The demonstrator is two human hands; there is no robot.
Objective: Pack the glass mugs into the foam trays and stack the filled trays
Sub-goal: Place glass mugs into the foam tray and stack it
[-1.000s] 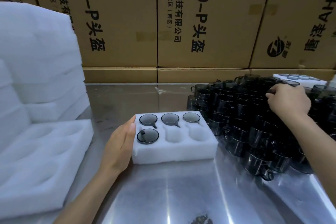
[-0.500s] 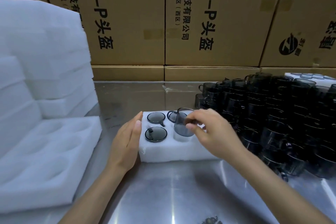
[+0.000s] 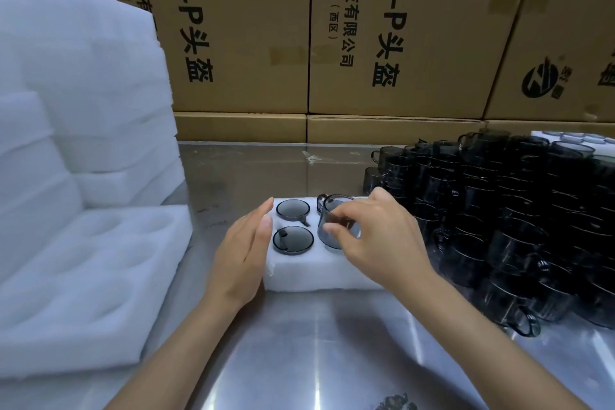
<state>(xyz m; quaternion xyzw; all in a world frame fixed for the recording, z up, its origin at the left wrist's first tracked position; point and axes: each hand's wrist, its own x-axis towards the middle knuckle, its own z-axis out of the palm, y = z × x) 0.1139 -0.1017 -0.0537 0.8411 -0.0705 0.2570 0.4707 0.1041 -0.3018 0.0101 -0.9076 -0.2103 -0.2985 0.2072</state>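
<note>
Nearest the camera, a bare steel table is seen, with both forearms reaching in over it.

Next comes the foam tray, sat square on the table. It's braced on its left end by the left hand, fingers straight and flat against the foam, nothing held.

The mug is gripped by the right hand, pinched at the rim and wall between thumb and curled fingertips. So the mug hangs just below and left of those fingers, upright, long axis vertical, and it looks only partly sunk into the near-row middle pocket. The handle can't be made out for sure; a loop at the far-left of it may be its own or the mug behind's.

Two mugs are already seated in the left column, rims level with the foam. The right column is hidden by the hand, so its state can't be told.

So the whole thing turns on one relation: mug straight over pocket, right hand on top. A straight-down push is probably all that's needed, with the handle lined up to its slot.

Further back, the heap of loose mugs is piled on the right, empty foam trays are stacked on the left, and cardboard boxes are lined up behind.
</note>
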